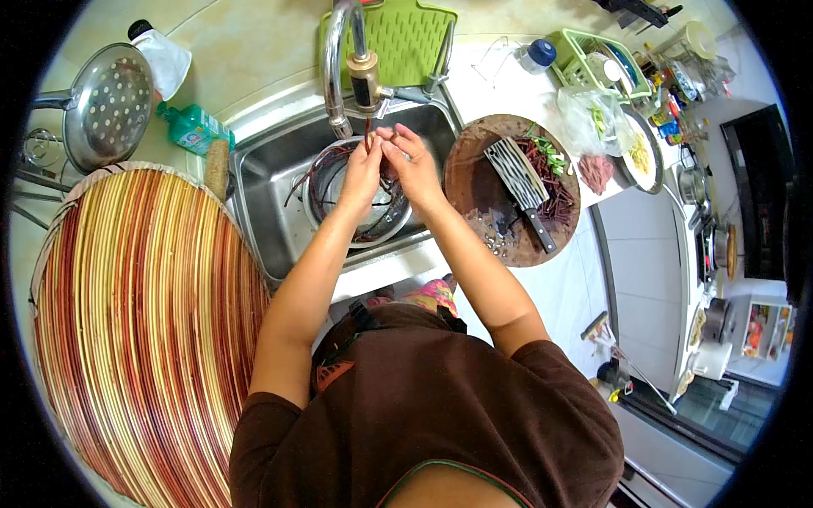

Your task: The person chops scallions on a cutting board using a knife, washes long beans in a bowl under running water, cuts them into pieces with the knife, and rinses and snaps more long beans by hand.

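Above a metal basin [406, 224] in the sink, both my hands are together under the faucet [336, 110]. My left hand [362, 176] pinches a long, thin, dark reddish stem [368, 135] that sticks up past the fingers. The fingers of my right hand [412, 166] are bent against the same stem, touching the left hand. More long dark stems [320, 165] lie in the basin, and a few hang over its rim. My exact fingertip hold is partly hidden.
Right of the sink, a round wooden board [470, 190] carries a cleaver [518, 176], cut dark red stems [555, 190] and chopped green pieces [550, 159]. A striped round mat [144, 330] stands at left. A green bottle [193, 129] and a brush [217, 169] flank the sink.
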Demonstrator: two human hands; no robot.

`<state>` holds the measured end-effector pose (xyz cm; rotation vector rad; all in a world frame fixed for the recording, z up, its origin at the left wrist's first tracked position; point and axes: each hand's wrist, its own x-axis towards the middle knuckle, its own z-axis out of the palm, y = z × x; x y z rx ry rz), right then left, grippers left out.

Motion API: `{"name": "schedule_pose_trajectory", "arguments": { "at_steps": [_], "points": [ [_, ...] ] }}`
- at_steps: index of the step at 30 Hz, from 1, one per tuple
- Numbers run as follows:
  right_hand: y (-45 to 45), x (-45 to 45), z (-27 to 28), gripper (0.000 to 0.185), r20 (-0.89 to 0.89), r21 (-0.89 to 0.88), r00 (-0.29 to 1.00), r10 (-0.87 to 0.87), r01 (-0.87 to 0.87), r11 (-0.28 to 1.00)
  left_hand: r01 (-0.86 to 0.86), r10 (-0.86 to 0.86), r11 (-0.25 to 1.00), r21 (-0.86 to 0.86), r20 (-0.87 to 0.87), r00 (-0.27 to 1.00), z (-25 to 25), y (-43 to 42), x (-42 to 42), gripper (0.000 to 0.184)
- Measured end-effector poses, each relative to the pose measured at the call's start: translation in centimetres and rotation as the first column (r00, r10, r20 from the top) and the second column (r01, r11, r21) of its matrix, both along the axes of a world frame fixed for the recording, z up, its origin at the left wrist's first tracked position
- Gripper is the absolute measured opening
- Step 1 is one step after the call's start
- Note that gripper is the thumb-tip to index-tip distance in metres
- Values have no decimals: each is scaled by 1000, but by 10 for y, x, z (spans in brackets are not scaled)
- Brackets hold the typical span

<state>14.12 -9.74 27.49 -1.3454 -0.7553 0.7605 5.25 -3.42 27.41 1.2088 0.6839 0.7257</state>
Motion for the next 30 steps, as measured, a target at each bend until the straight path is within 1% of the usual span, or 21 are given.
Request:
{"name": "schedule_pose_trajectory", "arguments": {
  "at_steps": [1,2,3,5,6,7,9,12,15,16,18,19,20,21,23,24,25,27,30],
  "points": [
    [0,3,1,26,-47,12,998,47,-46,999,57,-58,998,-26,-44,997,-2,4,-6,30],
    [4,7,-13,29,-57,64,995,77,-74,995,112,-116,992,-54,-87,989,-4,6,-9,29],
    [1,7,-7,30,-163,46,977,136,-130,990,106,-111,991,-78,-66,992,-1,4,-8,28],
    [-6,8,17,32,-370,30,898,239,-246,969,94,-98,988,-126,-27,995,8,-2,-6,27],
    [-7,7,24,32,-404,27,883,238,-248,968,125,-125,983,-138,10,992,8,-1,-7,29],
    [-8,7,23,29,-405,30,879,253,-264,964,84,-82,983,-166,20,996,8,-3,-6,31],
    [-8,9,20,25,-407,36,869,280,-291,956,5,3,975,-221,37,999,12,-8,-3,37],
    [-5,8,2,19,-291,-31,920,262,-282,959,-36,40,978,-207,18,999,10,-9,-2,49],
    [-6,-1,-4,20,-152,-91,965,215,-230,969,-19,6,990,-142,-88,996,-4,-5,1,53],
    [-5,-2,-5,19,-146,-76,976,162,-174,982,-2,-5,991,-135,-51,999,-5,-7,2,56],
    [-4,-4,-4,17,-137,-43,989,53,-60,997,-2,-2,992,-122,-36,999,-2,-9,2,54],
    [-4,-6,8,16,-133,-26,991,-1,-2,1000,-3,0,993,-116,-28,1000,-1,-10,3,54],
    [-9,-6,22,17,-255,34,967,-22,32,999,47,-40,984,-170,47,998,-1,-10,5,50],
    [-1,0,18,17,-195,169,980,-31,65,983,103,-105,988,-115,-17,994,-4,-7,4,48],
    [-4,10,12,17,-223,125,975,-15,44,991,221,-223,975,-28,-157,962,-11,-3,-1,45],
    [-2,11,15,16,-209,162,978,1,33,986,254,-261,965,-59,-161,952,10,-11,-4,46],
    [1,12,14,16,-156,160,988,15,11,987,264,-247,963,60,-205,947,12,-13,-4,48],
    [5,5,15,17,-229,205,966,117,-70,976,183,-156,976,118,-205,966,9,-17,3,46],
    [-1,1,24,22,-40,69,994,100,-97,993,281,-278,959,-25,-251,927,10,-11,0,47]
  ]
}}
